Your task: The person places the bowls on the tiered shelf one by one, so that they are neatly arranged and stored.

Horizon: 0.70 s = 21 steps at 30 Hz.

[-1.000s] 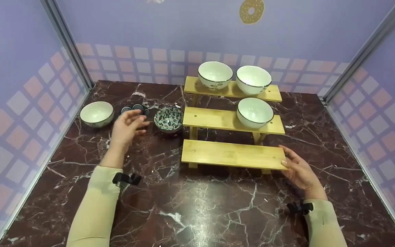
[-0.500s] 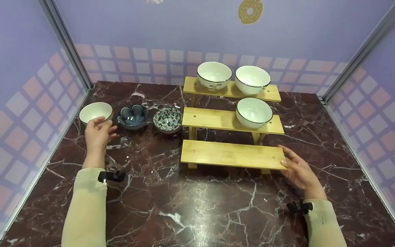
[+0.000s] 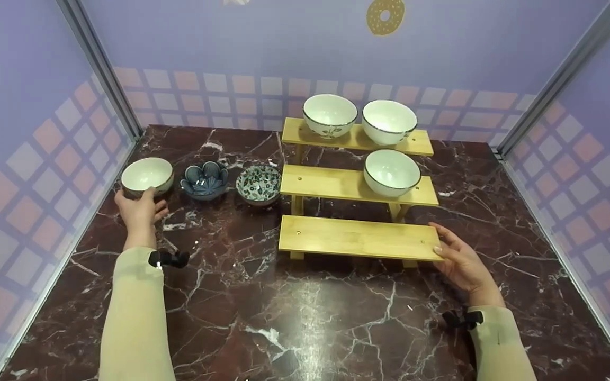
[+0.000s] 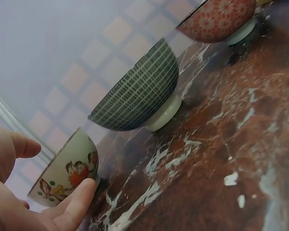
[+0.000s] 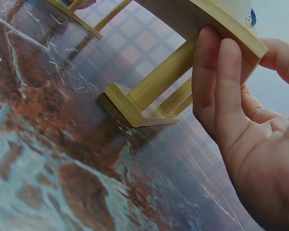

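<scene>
At 6 o'clock from the head view's middle, see broad room for moving over the dark worktop (image 3: 305,323). At 4 o'clock, find the bottom step (image 3: 337,237) of the wooden rack (image 3: 379,241) clamped by its end in the right hand (image 3: 464,264), thumb on top, straight fingers beneath, forearm slanting back to 5 o'clock. At 9 o'clock, find the left hand (image 3: 140,214) at the near side of a floral-sided white bowl (image 3: 147,173), digits spread apart, one at the rim; cannot tell how firmly touching. Allow only a narrow strip from there to the worktop's left edge. Past a slim gap at that bowl's 3 o'clock, meet a blue petal-shaped bowl (image 3: 204,182), then a green-patterned bowl (image 3: 258,185) right beside the rack's left end. Farther off, see another white bowl (image 3: 392,172) on the right half of the middle step (image 3: 326,181), with room at its 9 o'clock, and beyond, near 1 and 2 o'clock, two more white bowls (image 3: 330,114) close together on the top step (image 3: 424,145)
</scene>
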Tool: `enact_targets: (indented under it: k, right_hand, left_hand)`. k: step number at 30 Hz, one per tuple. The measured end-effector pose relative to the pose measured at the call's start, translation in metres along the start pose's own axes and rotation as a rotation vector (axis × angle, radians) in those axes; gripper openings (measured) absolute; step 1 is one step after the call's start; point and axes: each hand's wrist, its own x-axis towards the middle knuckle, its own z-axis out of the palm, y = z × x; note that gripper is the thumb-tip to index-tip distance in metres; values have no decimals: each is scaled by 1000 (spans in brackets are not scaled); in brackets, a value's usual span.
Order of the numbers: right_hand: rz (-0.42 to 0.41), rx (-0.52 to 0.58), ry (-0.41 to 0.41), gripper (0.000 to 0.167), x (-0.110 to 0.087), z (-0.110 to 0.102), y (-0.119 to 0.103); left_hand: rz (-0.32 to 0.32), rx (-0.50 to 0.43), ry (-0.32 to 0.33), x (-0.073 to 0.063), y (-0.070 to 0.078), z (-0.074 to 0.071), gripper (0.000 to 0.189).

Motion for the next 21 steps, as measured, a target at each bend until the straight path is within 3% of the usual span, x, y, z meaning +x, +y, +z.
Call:
enact_targets:
  k: [8,21]
  right_hand:
    - [4,19,-9,52,0,2,-2]
    - [5,28,-3,57,0,1,-1]
  left_hand:
    - [-71,4,-25,10,3,-3,96]
    - [-99,-132,-149,7,15,-3,96]
